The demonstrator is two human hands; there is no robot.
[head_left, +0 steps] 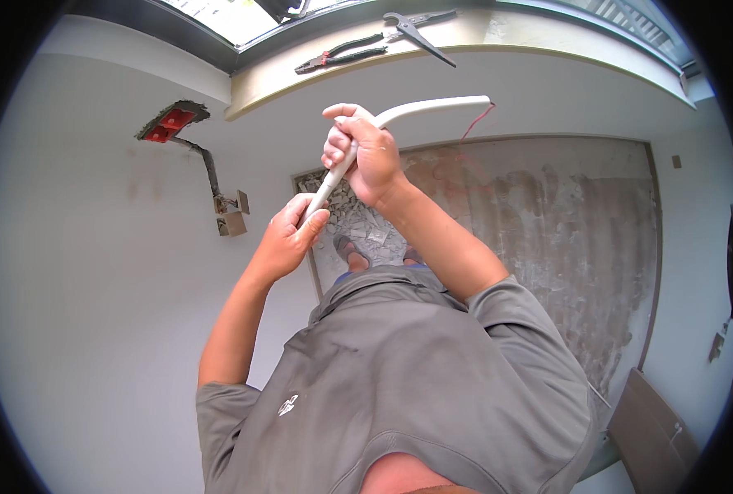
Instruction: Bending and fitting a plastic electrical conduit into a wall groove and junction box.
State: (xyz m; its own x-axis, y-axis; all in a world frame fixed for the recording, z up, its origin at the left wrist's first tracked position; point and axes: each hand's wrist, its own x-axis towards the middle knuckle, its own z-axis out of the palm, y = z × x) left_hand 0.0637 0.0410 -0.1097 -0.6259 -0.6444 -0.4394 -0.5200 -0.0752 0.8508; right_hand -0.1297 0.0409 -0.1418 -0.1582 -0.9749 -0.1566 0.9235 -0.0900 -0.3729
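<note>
Both hands grip a white plastic conduit pipe (434, 105) in front of my chest. My left hand (288, 235) is wrapped round its lower end, near a slightly wider sleeve-like section (324, 191). Higher up, my right hand (362, 156) closes round the pipe just below where it bends off to the right. From the pipe's far right end hangs a thin red wire (475, 123). The lower tip of the pipe is hidden in my left hand.
On the window sill (515, 31) lie red-and-black pliers (342, 54) and a grey-handled cutter (420, 39). Red socket boxes (169, 123) sit in the left wall, above a cut groove (210, 169). Rubble (371, 218) covers floor by my feet. A brown board (651, 432) stands lower right.
</note>
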